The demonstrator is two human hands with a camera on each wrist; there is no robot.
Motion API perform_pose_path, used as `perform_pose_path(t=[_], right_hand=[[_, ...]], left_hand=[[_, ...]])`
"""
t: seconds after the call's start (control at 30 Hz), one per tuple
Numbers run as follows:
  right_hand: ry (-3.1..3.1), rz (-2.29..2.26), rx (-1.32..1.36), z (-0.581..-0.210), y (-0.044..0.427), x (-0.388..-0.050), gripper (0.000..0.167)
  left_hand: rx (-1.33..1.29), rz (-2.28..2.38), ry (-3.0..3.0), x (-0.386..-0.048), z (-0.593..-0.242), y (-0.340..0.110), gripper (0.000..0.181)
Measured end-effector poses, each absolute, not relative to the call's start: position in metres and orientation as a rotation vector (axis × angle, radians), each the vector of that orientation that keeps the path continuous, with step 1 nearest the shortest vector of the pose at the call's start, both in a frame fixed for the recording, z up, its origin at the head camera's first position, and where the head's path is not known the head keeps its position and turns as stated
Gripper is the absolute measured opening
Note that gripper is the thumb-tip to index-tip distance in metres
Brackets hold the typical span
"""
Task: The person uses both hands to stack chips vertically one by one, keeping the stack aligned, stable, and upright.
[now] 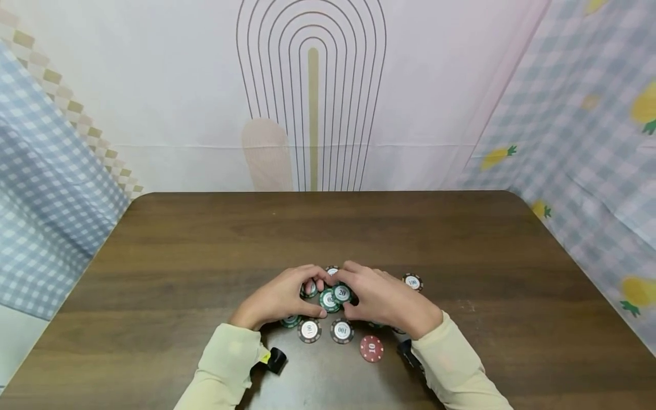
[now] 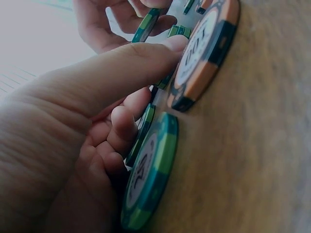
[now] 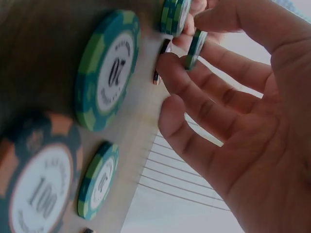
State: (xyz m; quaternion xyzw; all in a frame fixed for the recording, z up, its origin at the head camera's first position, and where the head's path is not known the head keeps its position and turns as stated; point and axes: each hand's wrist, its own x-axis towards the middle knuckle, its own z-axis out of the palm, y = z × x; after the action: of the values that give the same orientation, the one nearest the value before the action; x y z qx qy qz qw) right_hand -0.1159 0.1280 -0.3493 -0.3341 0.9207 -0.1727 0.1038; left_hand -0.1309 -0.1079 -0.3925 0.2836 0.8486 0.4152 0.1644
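My right hand (image 1: pixel 386 296) pinches a green 20 chip (image 1: pixel 341 293) between thumb and finger; the right wrist view shows this chip (image 3: pixel 196 48) tilted on its edge. It overlaps a small stack of green chips (image 1: pixel 328 302) in the head view. Around that stack, my left hand (image 1: pixel 282 295) has its thumb at the near side and its index finger at the far side. The left thumb tip touches the stack (image 2: pixel 179 32) in the left wrist view, while the other left fingers curl near a loose green chip (image 2: pixel 141 136).
Two black-and-orange 100 chips (image 1: pixel 310 330) (image 1: pixel 341 331) and a red 10 chip (image 1: pixel 371 348) lie nearer the body. Another 100 chip (image 1: pixel 412 282) lies beyond the right wrist. More green chips (image 3: pixel 109 70) lie under the right hand. The brown table (image 1: pixel 205 228) meets a curtain (image 1: pixel 179 85).
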Motion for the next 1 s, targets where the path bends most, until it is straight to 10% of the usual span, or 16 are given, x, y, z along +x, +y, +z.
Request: perform_pose_path(t=[0.47, 1.0], right_hand=[[2.764, -0.407, -1.119, -0.356, 0.115, -0.112, 0.063], [2.792, -0.351, -1.156, -0.355, 0.112, -0.107, 0.038]], left_hand=[[0.818, 1.198, 2.426, -0.13, -0.396, -0.113, 0.052], [0.816, 1.217, 2.404, -0.132, -0.393, -0.11, 0.053]])
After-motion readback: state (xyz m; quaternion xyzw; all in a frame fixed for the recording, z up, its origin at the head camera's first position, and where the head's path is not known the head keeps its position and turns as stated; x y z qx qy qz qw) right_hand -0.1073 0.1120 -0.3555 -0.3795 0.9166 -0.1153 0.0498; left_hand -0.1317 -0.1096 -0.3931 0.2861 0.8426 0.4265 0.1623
